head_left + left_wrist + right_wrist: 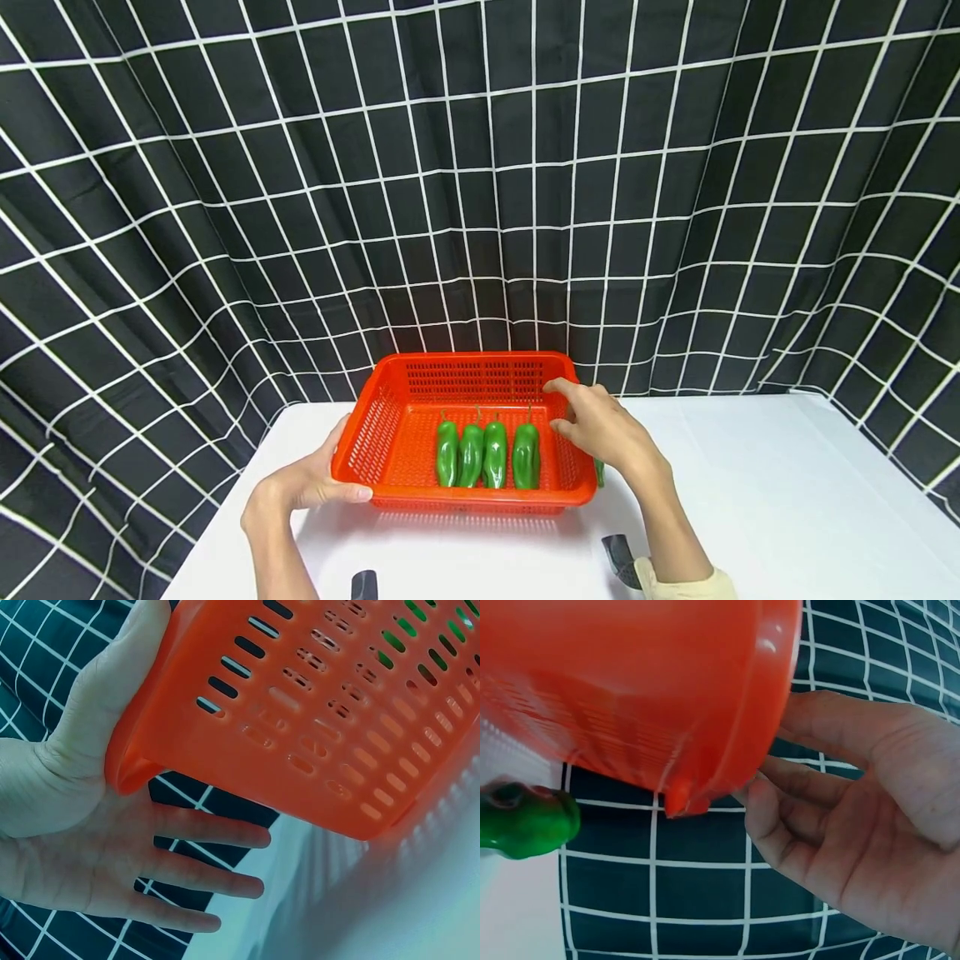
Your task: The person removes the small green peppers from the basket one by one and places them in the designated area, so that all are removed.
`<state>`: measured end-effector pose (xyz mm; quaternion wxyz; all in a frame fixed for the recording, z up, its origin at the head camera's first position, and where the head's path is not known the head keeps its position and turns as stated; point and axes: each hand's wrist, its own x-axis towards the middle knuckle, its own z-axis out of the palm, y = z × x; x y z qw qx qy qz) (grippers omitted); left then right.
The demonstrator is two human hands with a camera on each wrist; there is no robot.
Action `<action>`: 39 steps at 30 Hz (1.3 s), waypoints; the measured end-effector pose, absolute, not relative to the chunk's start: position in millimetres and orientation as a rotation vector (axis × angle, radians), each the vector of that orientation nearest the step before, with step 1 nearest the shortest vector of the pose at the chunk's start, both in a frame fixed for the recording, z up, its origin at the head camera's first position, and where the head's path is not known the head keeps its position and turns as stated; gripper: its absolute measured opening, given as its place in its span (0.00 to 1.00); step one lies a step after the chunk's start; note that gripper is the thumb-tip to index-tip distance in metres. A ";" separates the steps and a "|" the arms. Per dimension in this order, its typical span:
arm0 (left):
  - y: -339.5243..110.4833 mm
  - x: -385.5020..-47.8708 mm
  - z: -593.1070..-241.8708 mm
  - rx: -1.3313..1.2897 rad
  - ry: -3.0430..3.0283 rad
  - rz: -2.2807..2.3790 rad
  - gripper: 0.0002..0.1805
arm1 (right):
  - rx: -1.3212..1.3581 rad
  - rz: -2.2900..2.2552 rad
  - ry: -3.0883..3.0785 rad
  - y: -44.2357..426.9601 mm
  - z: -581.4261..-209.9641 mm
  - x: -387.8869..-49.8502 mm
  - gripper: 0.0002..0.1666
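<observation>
A red plastic basket (465, 493) with slotted walls stands in the middle, with several green peppers (495, 454) side by side inside. My left hand (303, 479) holds its front left corner. In the left wrist view the thumb lies along the rim, while other fingers (202, 879) stretch out straight below it. At the right rim my right hand (603, 425) grips the basket, thumb and index finger on the inner side. Curled fingers (769, 814) show outside the rim in the right wrist view. Another green pepper (529, 821) lies outside the basket, mostly hidden from the head view.
The white table (750, 500) extends to both sides and in front. A black cloth with a white grid (495, 183) hangs behind and at the sides. Two dark devices (619, 560) show near the forearms at the lower edge.
</observation>
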<state>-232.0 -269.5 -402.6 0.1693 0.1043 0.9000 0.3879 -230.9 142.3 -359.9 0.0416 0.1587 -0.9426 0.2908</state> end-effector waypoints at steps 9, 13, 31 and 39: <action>-269.3 -231.3 -402.6 0.281 2.562 1.091 0.73 | 0.507 0.890 -2.910 129.7 -366.1 -231.6 0.28; -269.5 -231.7 -402.7 0.276 2.553 1.101 0.73 | 0.492 0.896 -2.938 121.2 -372.2 -232.2 0.29; -268.7 -231.1 -402.9 0.260 2.565 1.078 0.74 | 0.546 0.667 -3.043 94.7 -395.7 -231.6 0.31; -268.6 -230.0 -401.6 0.269 2.568 1.071 0.73 | 0.517 0.667 -3.145 85.3 -406.8 -234.7 0.29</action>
